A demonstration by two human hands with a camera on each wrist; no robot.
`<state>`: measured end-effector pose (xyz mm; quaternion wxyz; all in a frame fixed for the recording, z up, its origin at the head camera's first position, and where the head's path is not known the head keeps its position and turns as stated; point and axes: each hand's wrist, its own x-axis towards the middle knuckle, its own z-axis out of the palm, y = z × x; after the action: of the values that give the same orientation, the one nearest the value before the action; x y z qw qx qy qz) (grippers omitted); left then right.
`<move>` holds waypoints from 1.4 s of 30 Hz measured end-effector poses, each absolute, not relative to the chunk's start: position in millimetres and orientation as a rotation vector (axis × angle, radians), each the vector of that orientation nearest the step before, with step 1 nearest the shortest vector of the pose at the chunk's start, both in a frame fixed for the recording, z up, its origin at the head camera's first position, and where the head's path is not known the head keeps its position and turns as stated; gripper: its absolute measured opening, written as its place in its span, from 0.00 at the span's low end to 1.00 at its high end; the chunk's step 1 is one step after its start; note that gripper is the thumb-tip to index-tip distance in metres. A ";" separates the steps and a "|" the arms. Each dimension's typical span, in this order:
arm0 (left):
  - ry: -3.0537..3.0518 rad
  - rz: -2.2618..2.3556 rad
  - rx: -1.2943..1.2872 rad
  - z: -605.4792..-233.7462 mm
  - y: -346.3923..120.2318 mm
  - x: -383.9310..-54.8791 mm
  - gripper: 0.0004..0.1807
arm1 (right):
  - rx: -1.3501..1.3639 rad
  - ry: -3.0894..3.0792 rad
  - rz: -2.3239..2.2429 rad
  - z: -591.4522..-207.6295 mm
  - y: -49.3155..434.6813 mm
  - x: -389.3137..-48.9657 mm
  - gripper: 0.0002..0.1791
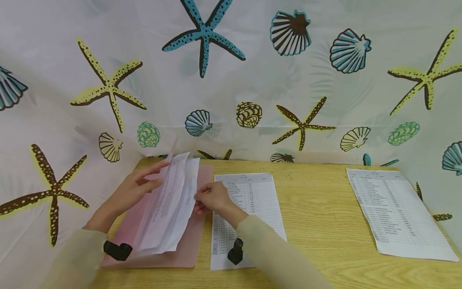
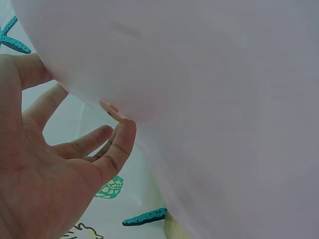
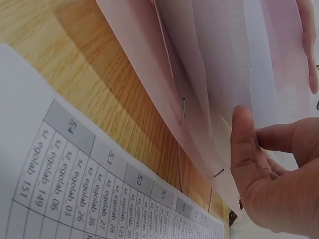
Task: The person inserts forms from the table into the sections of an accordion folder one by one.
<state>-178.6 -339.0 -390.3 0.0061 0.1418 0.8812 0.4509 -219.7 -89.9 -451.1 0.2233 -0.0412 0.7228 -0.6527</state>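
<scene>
Lying toward 8 o'clock on the wooden surface (image 1: 314, 224), a pink folder (image 1: 189, 245) is spread open; its printed sheets (image 1: 171, 208) are held up at a slant, their right edge pinched between thumb and finger by the right hand (image 1: 214, 198); a translucent flap (image 2: 209, 99) is touched at its edge by the left hand (image 1: 130, 194), fingers loosely extended; the hands are kept apart, sheets between them; printed lists are laid at 6 o'clock (image 1: 252, 200) and 4 o'clock (image 1: 393, 212).
</scene>
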 end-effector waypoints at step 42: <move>2.751 1.396 0.436 -388.8 -337.7 -179.7 0.31 | -0.165 2.078 -1.785 -448.6 -94.1 -222.6 0.08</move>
<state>-179.7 -337.7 -388.8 0.0130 0.1398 0.8829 0.4481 -222.6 -94.1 -448.6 0.1976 -0.0591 0.7422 -0.6376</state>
